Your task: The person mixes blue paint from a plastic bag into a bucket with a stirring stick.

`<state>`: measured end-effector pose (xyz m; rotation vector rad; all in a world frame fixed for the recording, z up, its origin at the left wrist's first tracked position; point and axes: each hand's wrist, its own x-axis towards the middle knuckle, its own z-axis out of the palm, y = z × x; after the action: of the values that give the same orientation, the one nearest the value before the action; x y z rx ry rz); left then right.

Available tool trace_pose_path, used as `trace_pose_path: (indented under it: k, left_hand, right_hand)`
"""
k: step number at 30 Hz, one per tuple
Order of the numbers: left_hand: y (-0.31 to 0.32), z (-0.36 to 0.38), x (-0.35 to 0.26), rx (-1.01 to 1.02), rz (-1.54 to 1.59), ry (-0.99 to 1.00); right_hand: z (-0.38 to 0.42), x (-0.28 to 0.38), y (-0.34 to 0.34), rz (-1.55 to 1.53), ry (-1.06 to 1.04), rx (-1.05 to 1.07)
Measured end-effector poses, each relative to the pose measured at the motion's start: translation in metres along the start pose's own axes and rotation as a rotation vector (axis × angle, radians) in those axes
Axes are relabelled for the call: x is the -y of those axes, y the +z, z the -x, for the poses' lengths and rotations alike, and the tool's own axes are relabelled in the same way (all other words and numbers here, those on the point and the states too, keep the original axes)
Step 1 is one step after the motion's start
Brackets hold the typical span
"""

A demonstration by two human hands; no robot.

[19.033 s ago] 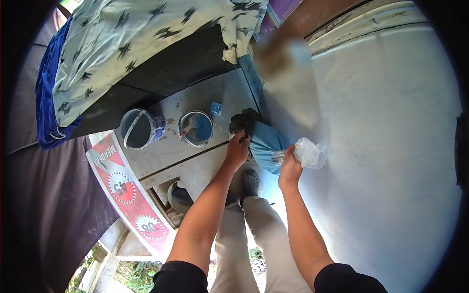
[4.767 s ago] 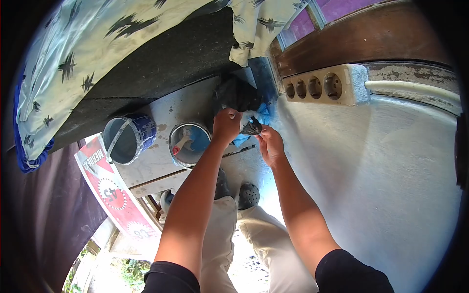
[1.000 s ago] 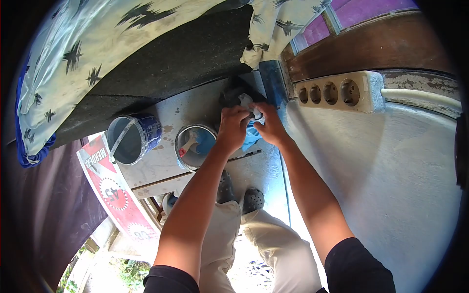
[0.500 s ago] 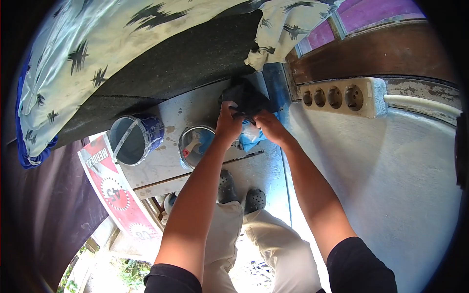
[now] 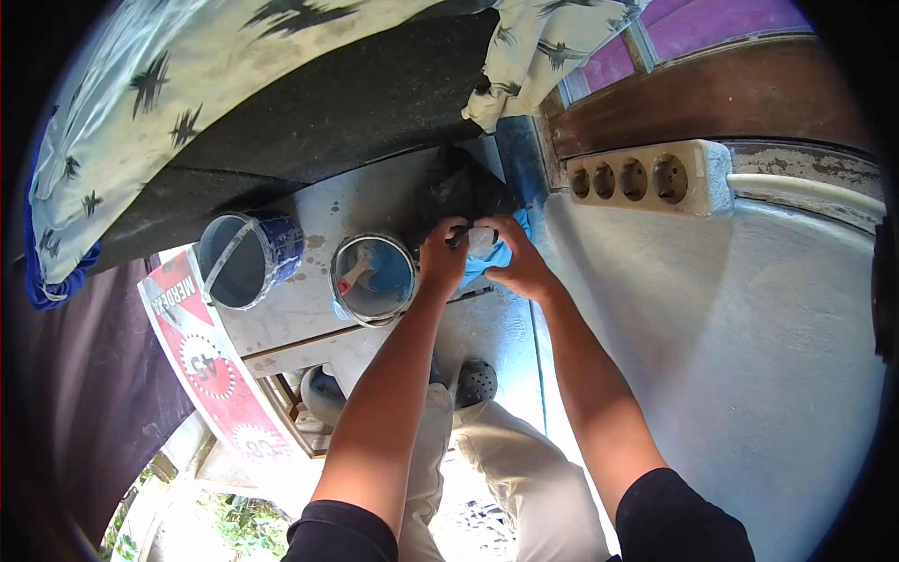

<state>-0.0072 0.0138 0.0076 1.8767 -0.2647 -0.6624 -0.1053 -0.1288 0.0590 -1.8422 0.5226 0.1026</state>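
My left hand [image 5: 444, 255] is closed on a small black item, seemingly part of the black plastic bag [image 5: 461, 185] just beyond it. Opposite it, my right hand [image 5: 520, 258] curls with its thumb and fingers around a whitish, see-through piece [image 5: 481, 243] between the hands. Below and behind my right hand shows a light blue bag [image 5: 478, 268]. To the left stands an open bucket [image 5: 373, 309] with a red-handled brush [image 5: 353, 274] and blue paint inside.
A blue bucket [image 5: 285, 248] stands farther left, beside a red and white banner [image 5: 218, 366]. On the right wall hangs a four-socket power strip [image 5: 639, 178]. Patterned cloth [image 5: 122, 122] hangs at the upper left. My shoe [image 5: 477, 382] is below.
Both hands have moved down slightly from the black bag to the whitish piece. My right hand has turned and spread around it. The view has shifted a little.
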Motion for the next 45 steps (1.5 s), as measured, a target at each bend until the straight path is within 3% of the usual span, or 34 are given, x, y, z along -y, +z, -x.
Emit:
trace_pose_path:
  k: [1, 2, 4, 5, 6, 7, 9, 10, 11, 13, 15, 17, 19, 21, 23, 24, 26, 27, 29, 35, 37, 39, 41, 43, 45]
  left_hand:
    - [0.001, -0.002, -0.001, -0.002, 0.002, -0.002]
    - [0.000, -0.004, -0.001, 0.040, 0.058, -0.035]
    - [-0.005, -0.002, -0.016, 0.079, 0.117, -0.066]
    - [-0.008, 0.002, -0.026, 0.034, -0.077, -0.067]
    - [-0.009, 0.005, -0.031, -0.011, -0.271, -0.070]
    - [-0.004, 0.006, -0.032, -0.015, -0.269, -0.072]
    - [0.005, 0.008, -0.041, -0.082, -0.512, -0.163]
    - [0.004, 0.008, -0.046, -0.089, -0.512, -0.161]
    - [0.004, 0.010, -0.049, -0.038, -0.498, -0.196]
    - [0.005, 0.025, -0.041, 0.015, -0.482, -0.244]
    - [0.003, 0.051, -0.015, -0.175, -0.326, 0.263]
    - [-0.013, 0.092, -0.026, -0.107, -0.333, 0.201]
    - [-0.036, 0.133, -0.030, -0.076, -0.296, 0.147]
    - [-0.062, 0.165, -0.028, -0.060, -0.256, 0.100]
    - [-0.089, 0.186, -0.006, -0.048, -0.141, -0.185]
    - [-0.103, 0.191, 0.002, -0.074, -0.142, -0.194]
    - [-0.131, 0.199, 0.024, -0.308, -0.321, -0.305]
    - [-0.141, 0.202, 0.043, -0.325, -0.321, -0.316]
    - [-0.158, 0.200, 0.079, -0.409, -0.289, -0.351]
    - [-0.174, 0.160, 0.121, -0.465, -0.195, -0.449]
    - [-0.172, 0.145, 0.124, -0.510, -0.241, -0.696]
    - [-0.170, 0.132, 0.134, -0.537, -0.250, -0.707]
    - [-0.168, 0.119, 0.147, -0.563, -0.257, -0.721]
    - [-0.174, 0.117, 0.162, -0.465, -0.210, -0.800]
    - [-0.176, 0.126, 0.163, -0.551, -0.201, -0.781]
  right_hand:
    - [0.003, -0.001, 0.002, 0.289, -0.025, -0.027]
    - [0.003, -0.011, 0.009, 0.368, -0.112, -0.168]
    - [0.001, -0.007, 0.009, 0.407, -0.124, -0.260]
    - [0.000, -0.003, 0.006, 0.447, -0.137, -0.357]
    - [-0.003, 0.003, 0.003, 0.403, -0.137, -0.438]
    - [-0.005, 0.010, 0.003, 0.405, -0.139, -0.434]
    - [-0.008, 0.021, 0.006, 0.051, 0.047, -0.599]
    - [-0.011, 0.011, 0.006, 0.251, -0.081, -0.622]
    - [-0.014, 0.007, 0.004, 0.252, -0.085, -0.617]
    - [-0.012, 0.002, 0.001, 0.175, 0.095, -0.468]
    - [-0.009, 0.007, 0.003, 0.090, 0.072, -0.408]
    - [0.001, 0.012, 0.011, -0.004, 0.053, -0.338]
    - [0.019, 0.019, 0.019, 0.293, -0.045, -0.345]
    - [0.043, 0.024, 0.037, 0.390, -0.008, -0.368]
    - [0.068, 0.024, 0.063, 0.486, -0.006, -0.354]
    - [0.081, 0.037, 0.076, 0.429, 0.075, -0.289]
    - [0.103, 0.042, 0.106, 0.312, 0.261, -0.060]
    - [0.113, 0.046, 0.121, 0.279, 0.249, 0.003]
    - [0.123, 0.051, 0.152, 0.165, 0.265, 0.176]
    - [0.101, 0.033, 0.222, -0.036, 0.207, 0.335]
    - [0.085, 0.029, 0.236, 0.018, 0.193, 0.368]
    - [0.071, 0.017, 0.250, 0.073, 0.182, 0.398]
    - [0.059, 0.002, 0.262, 0.177, 0.027, 0.356]
    - [0.059, -0.001, 0.270, 0.225, 0.005, 0.360]
    - [0.058, 0.007, 0.267, 0.289, -0.036, 0.395]
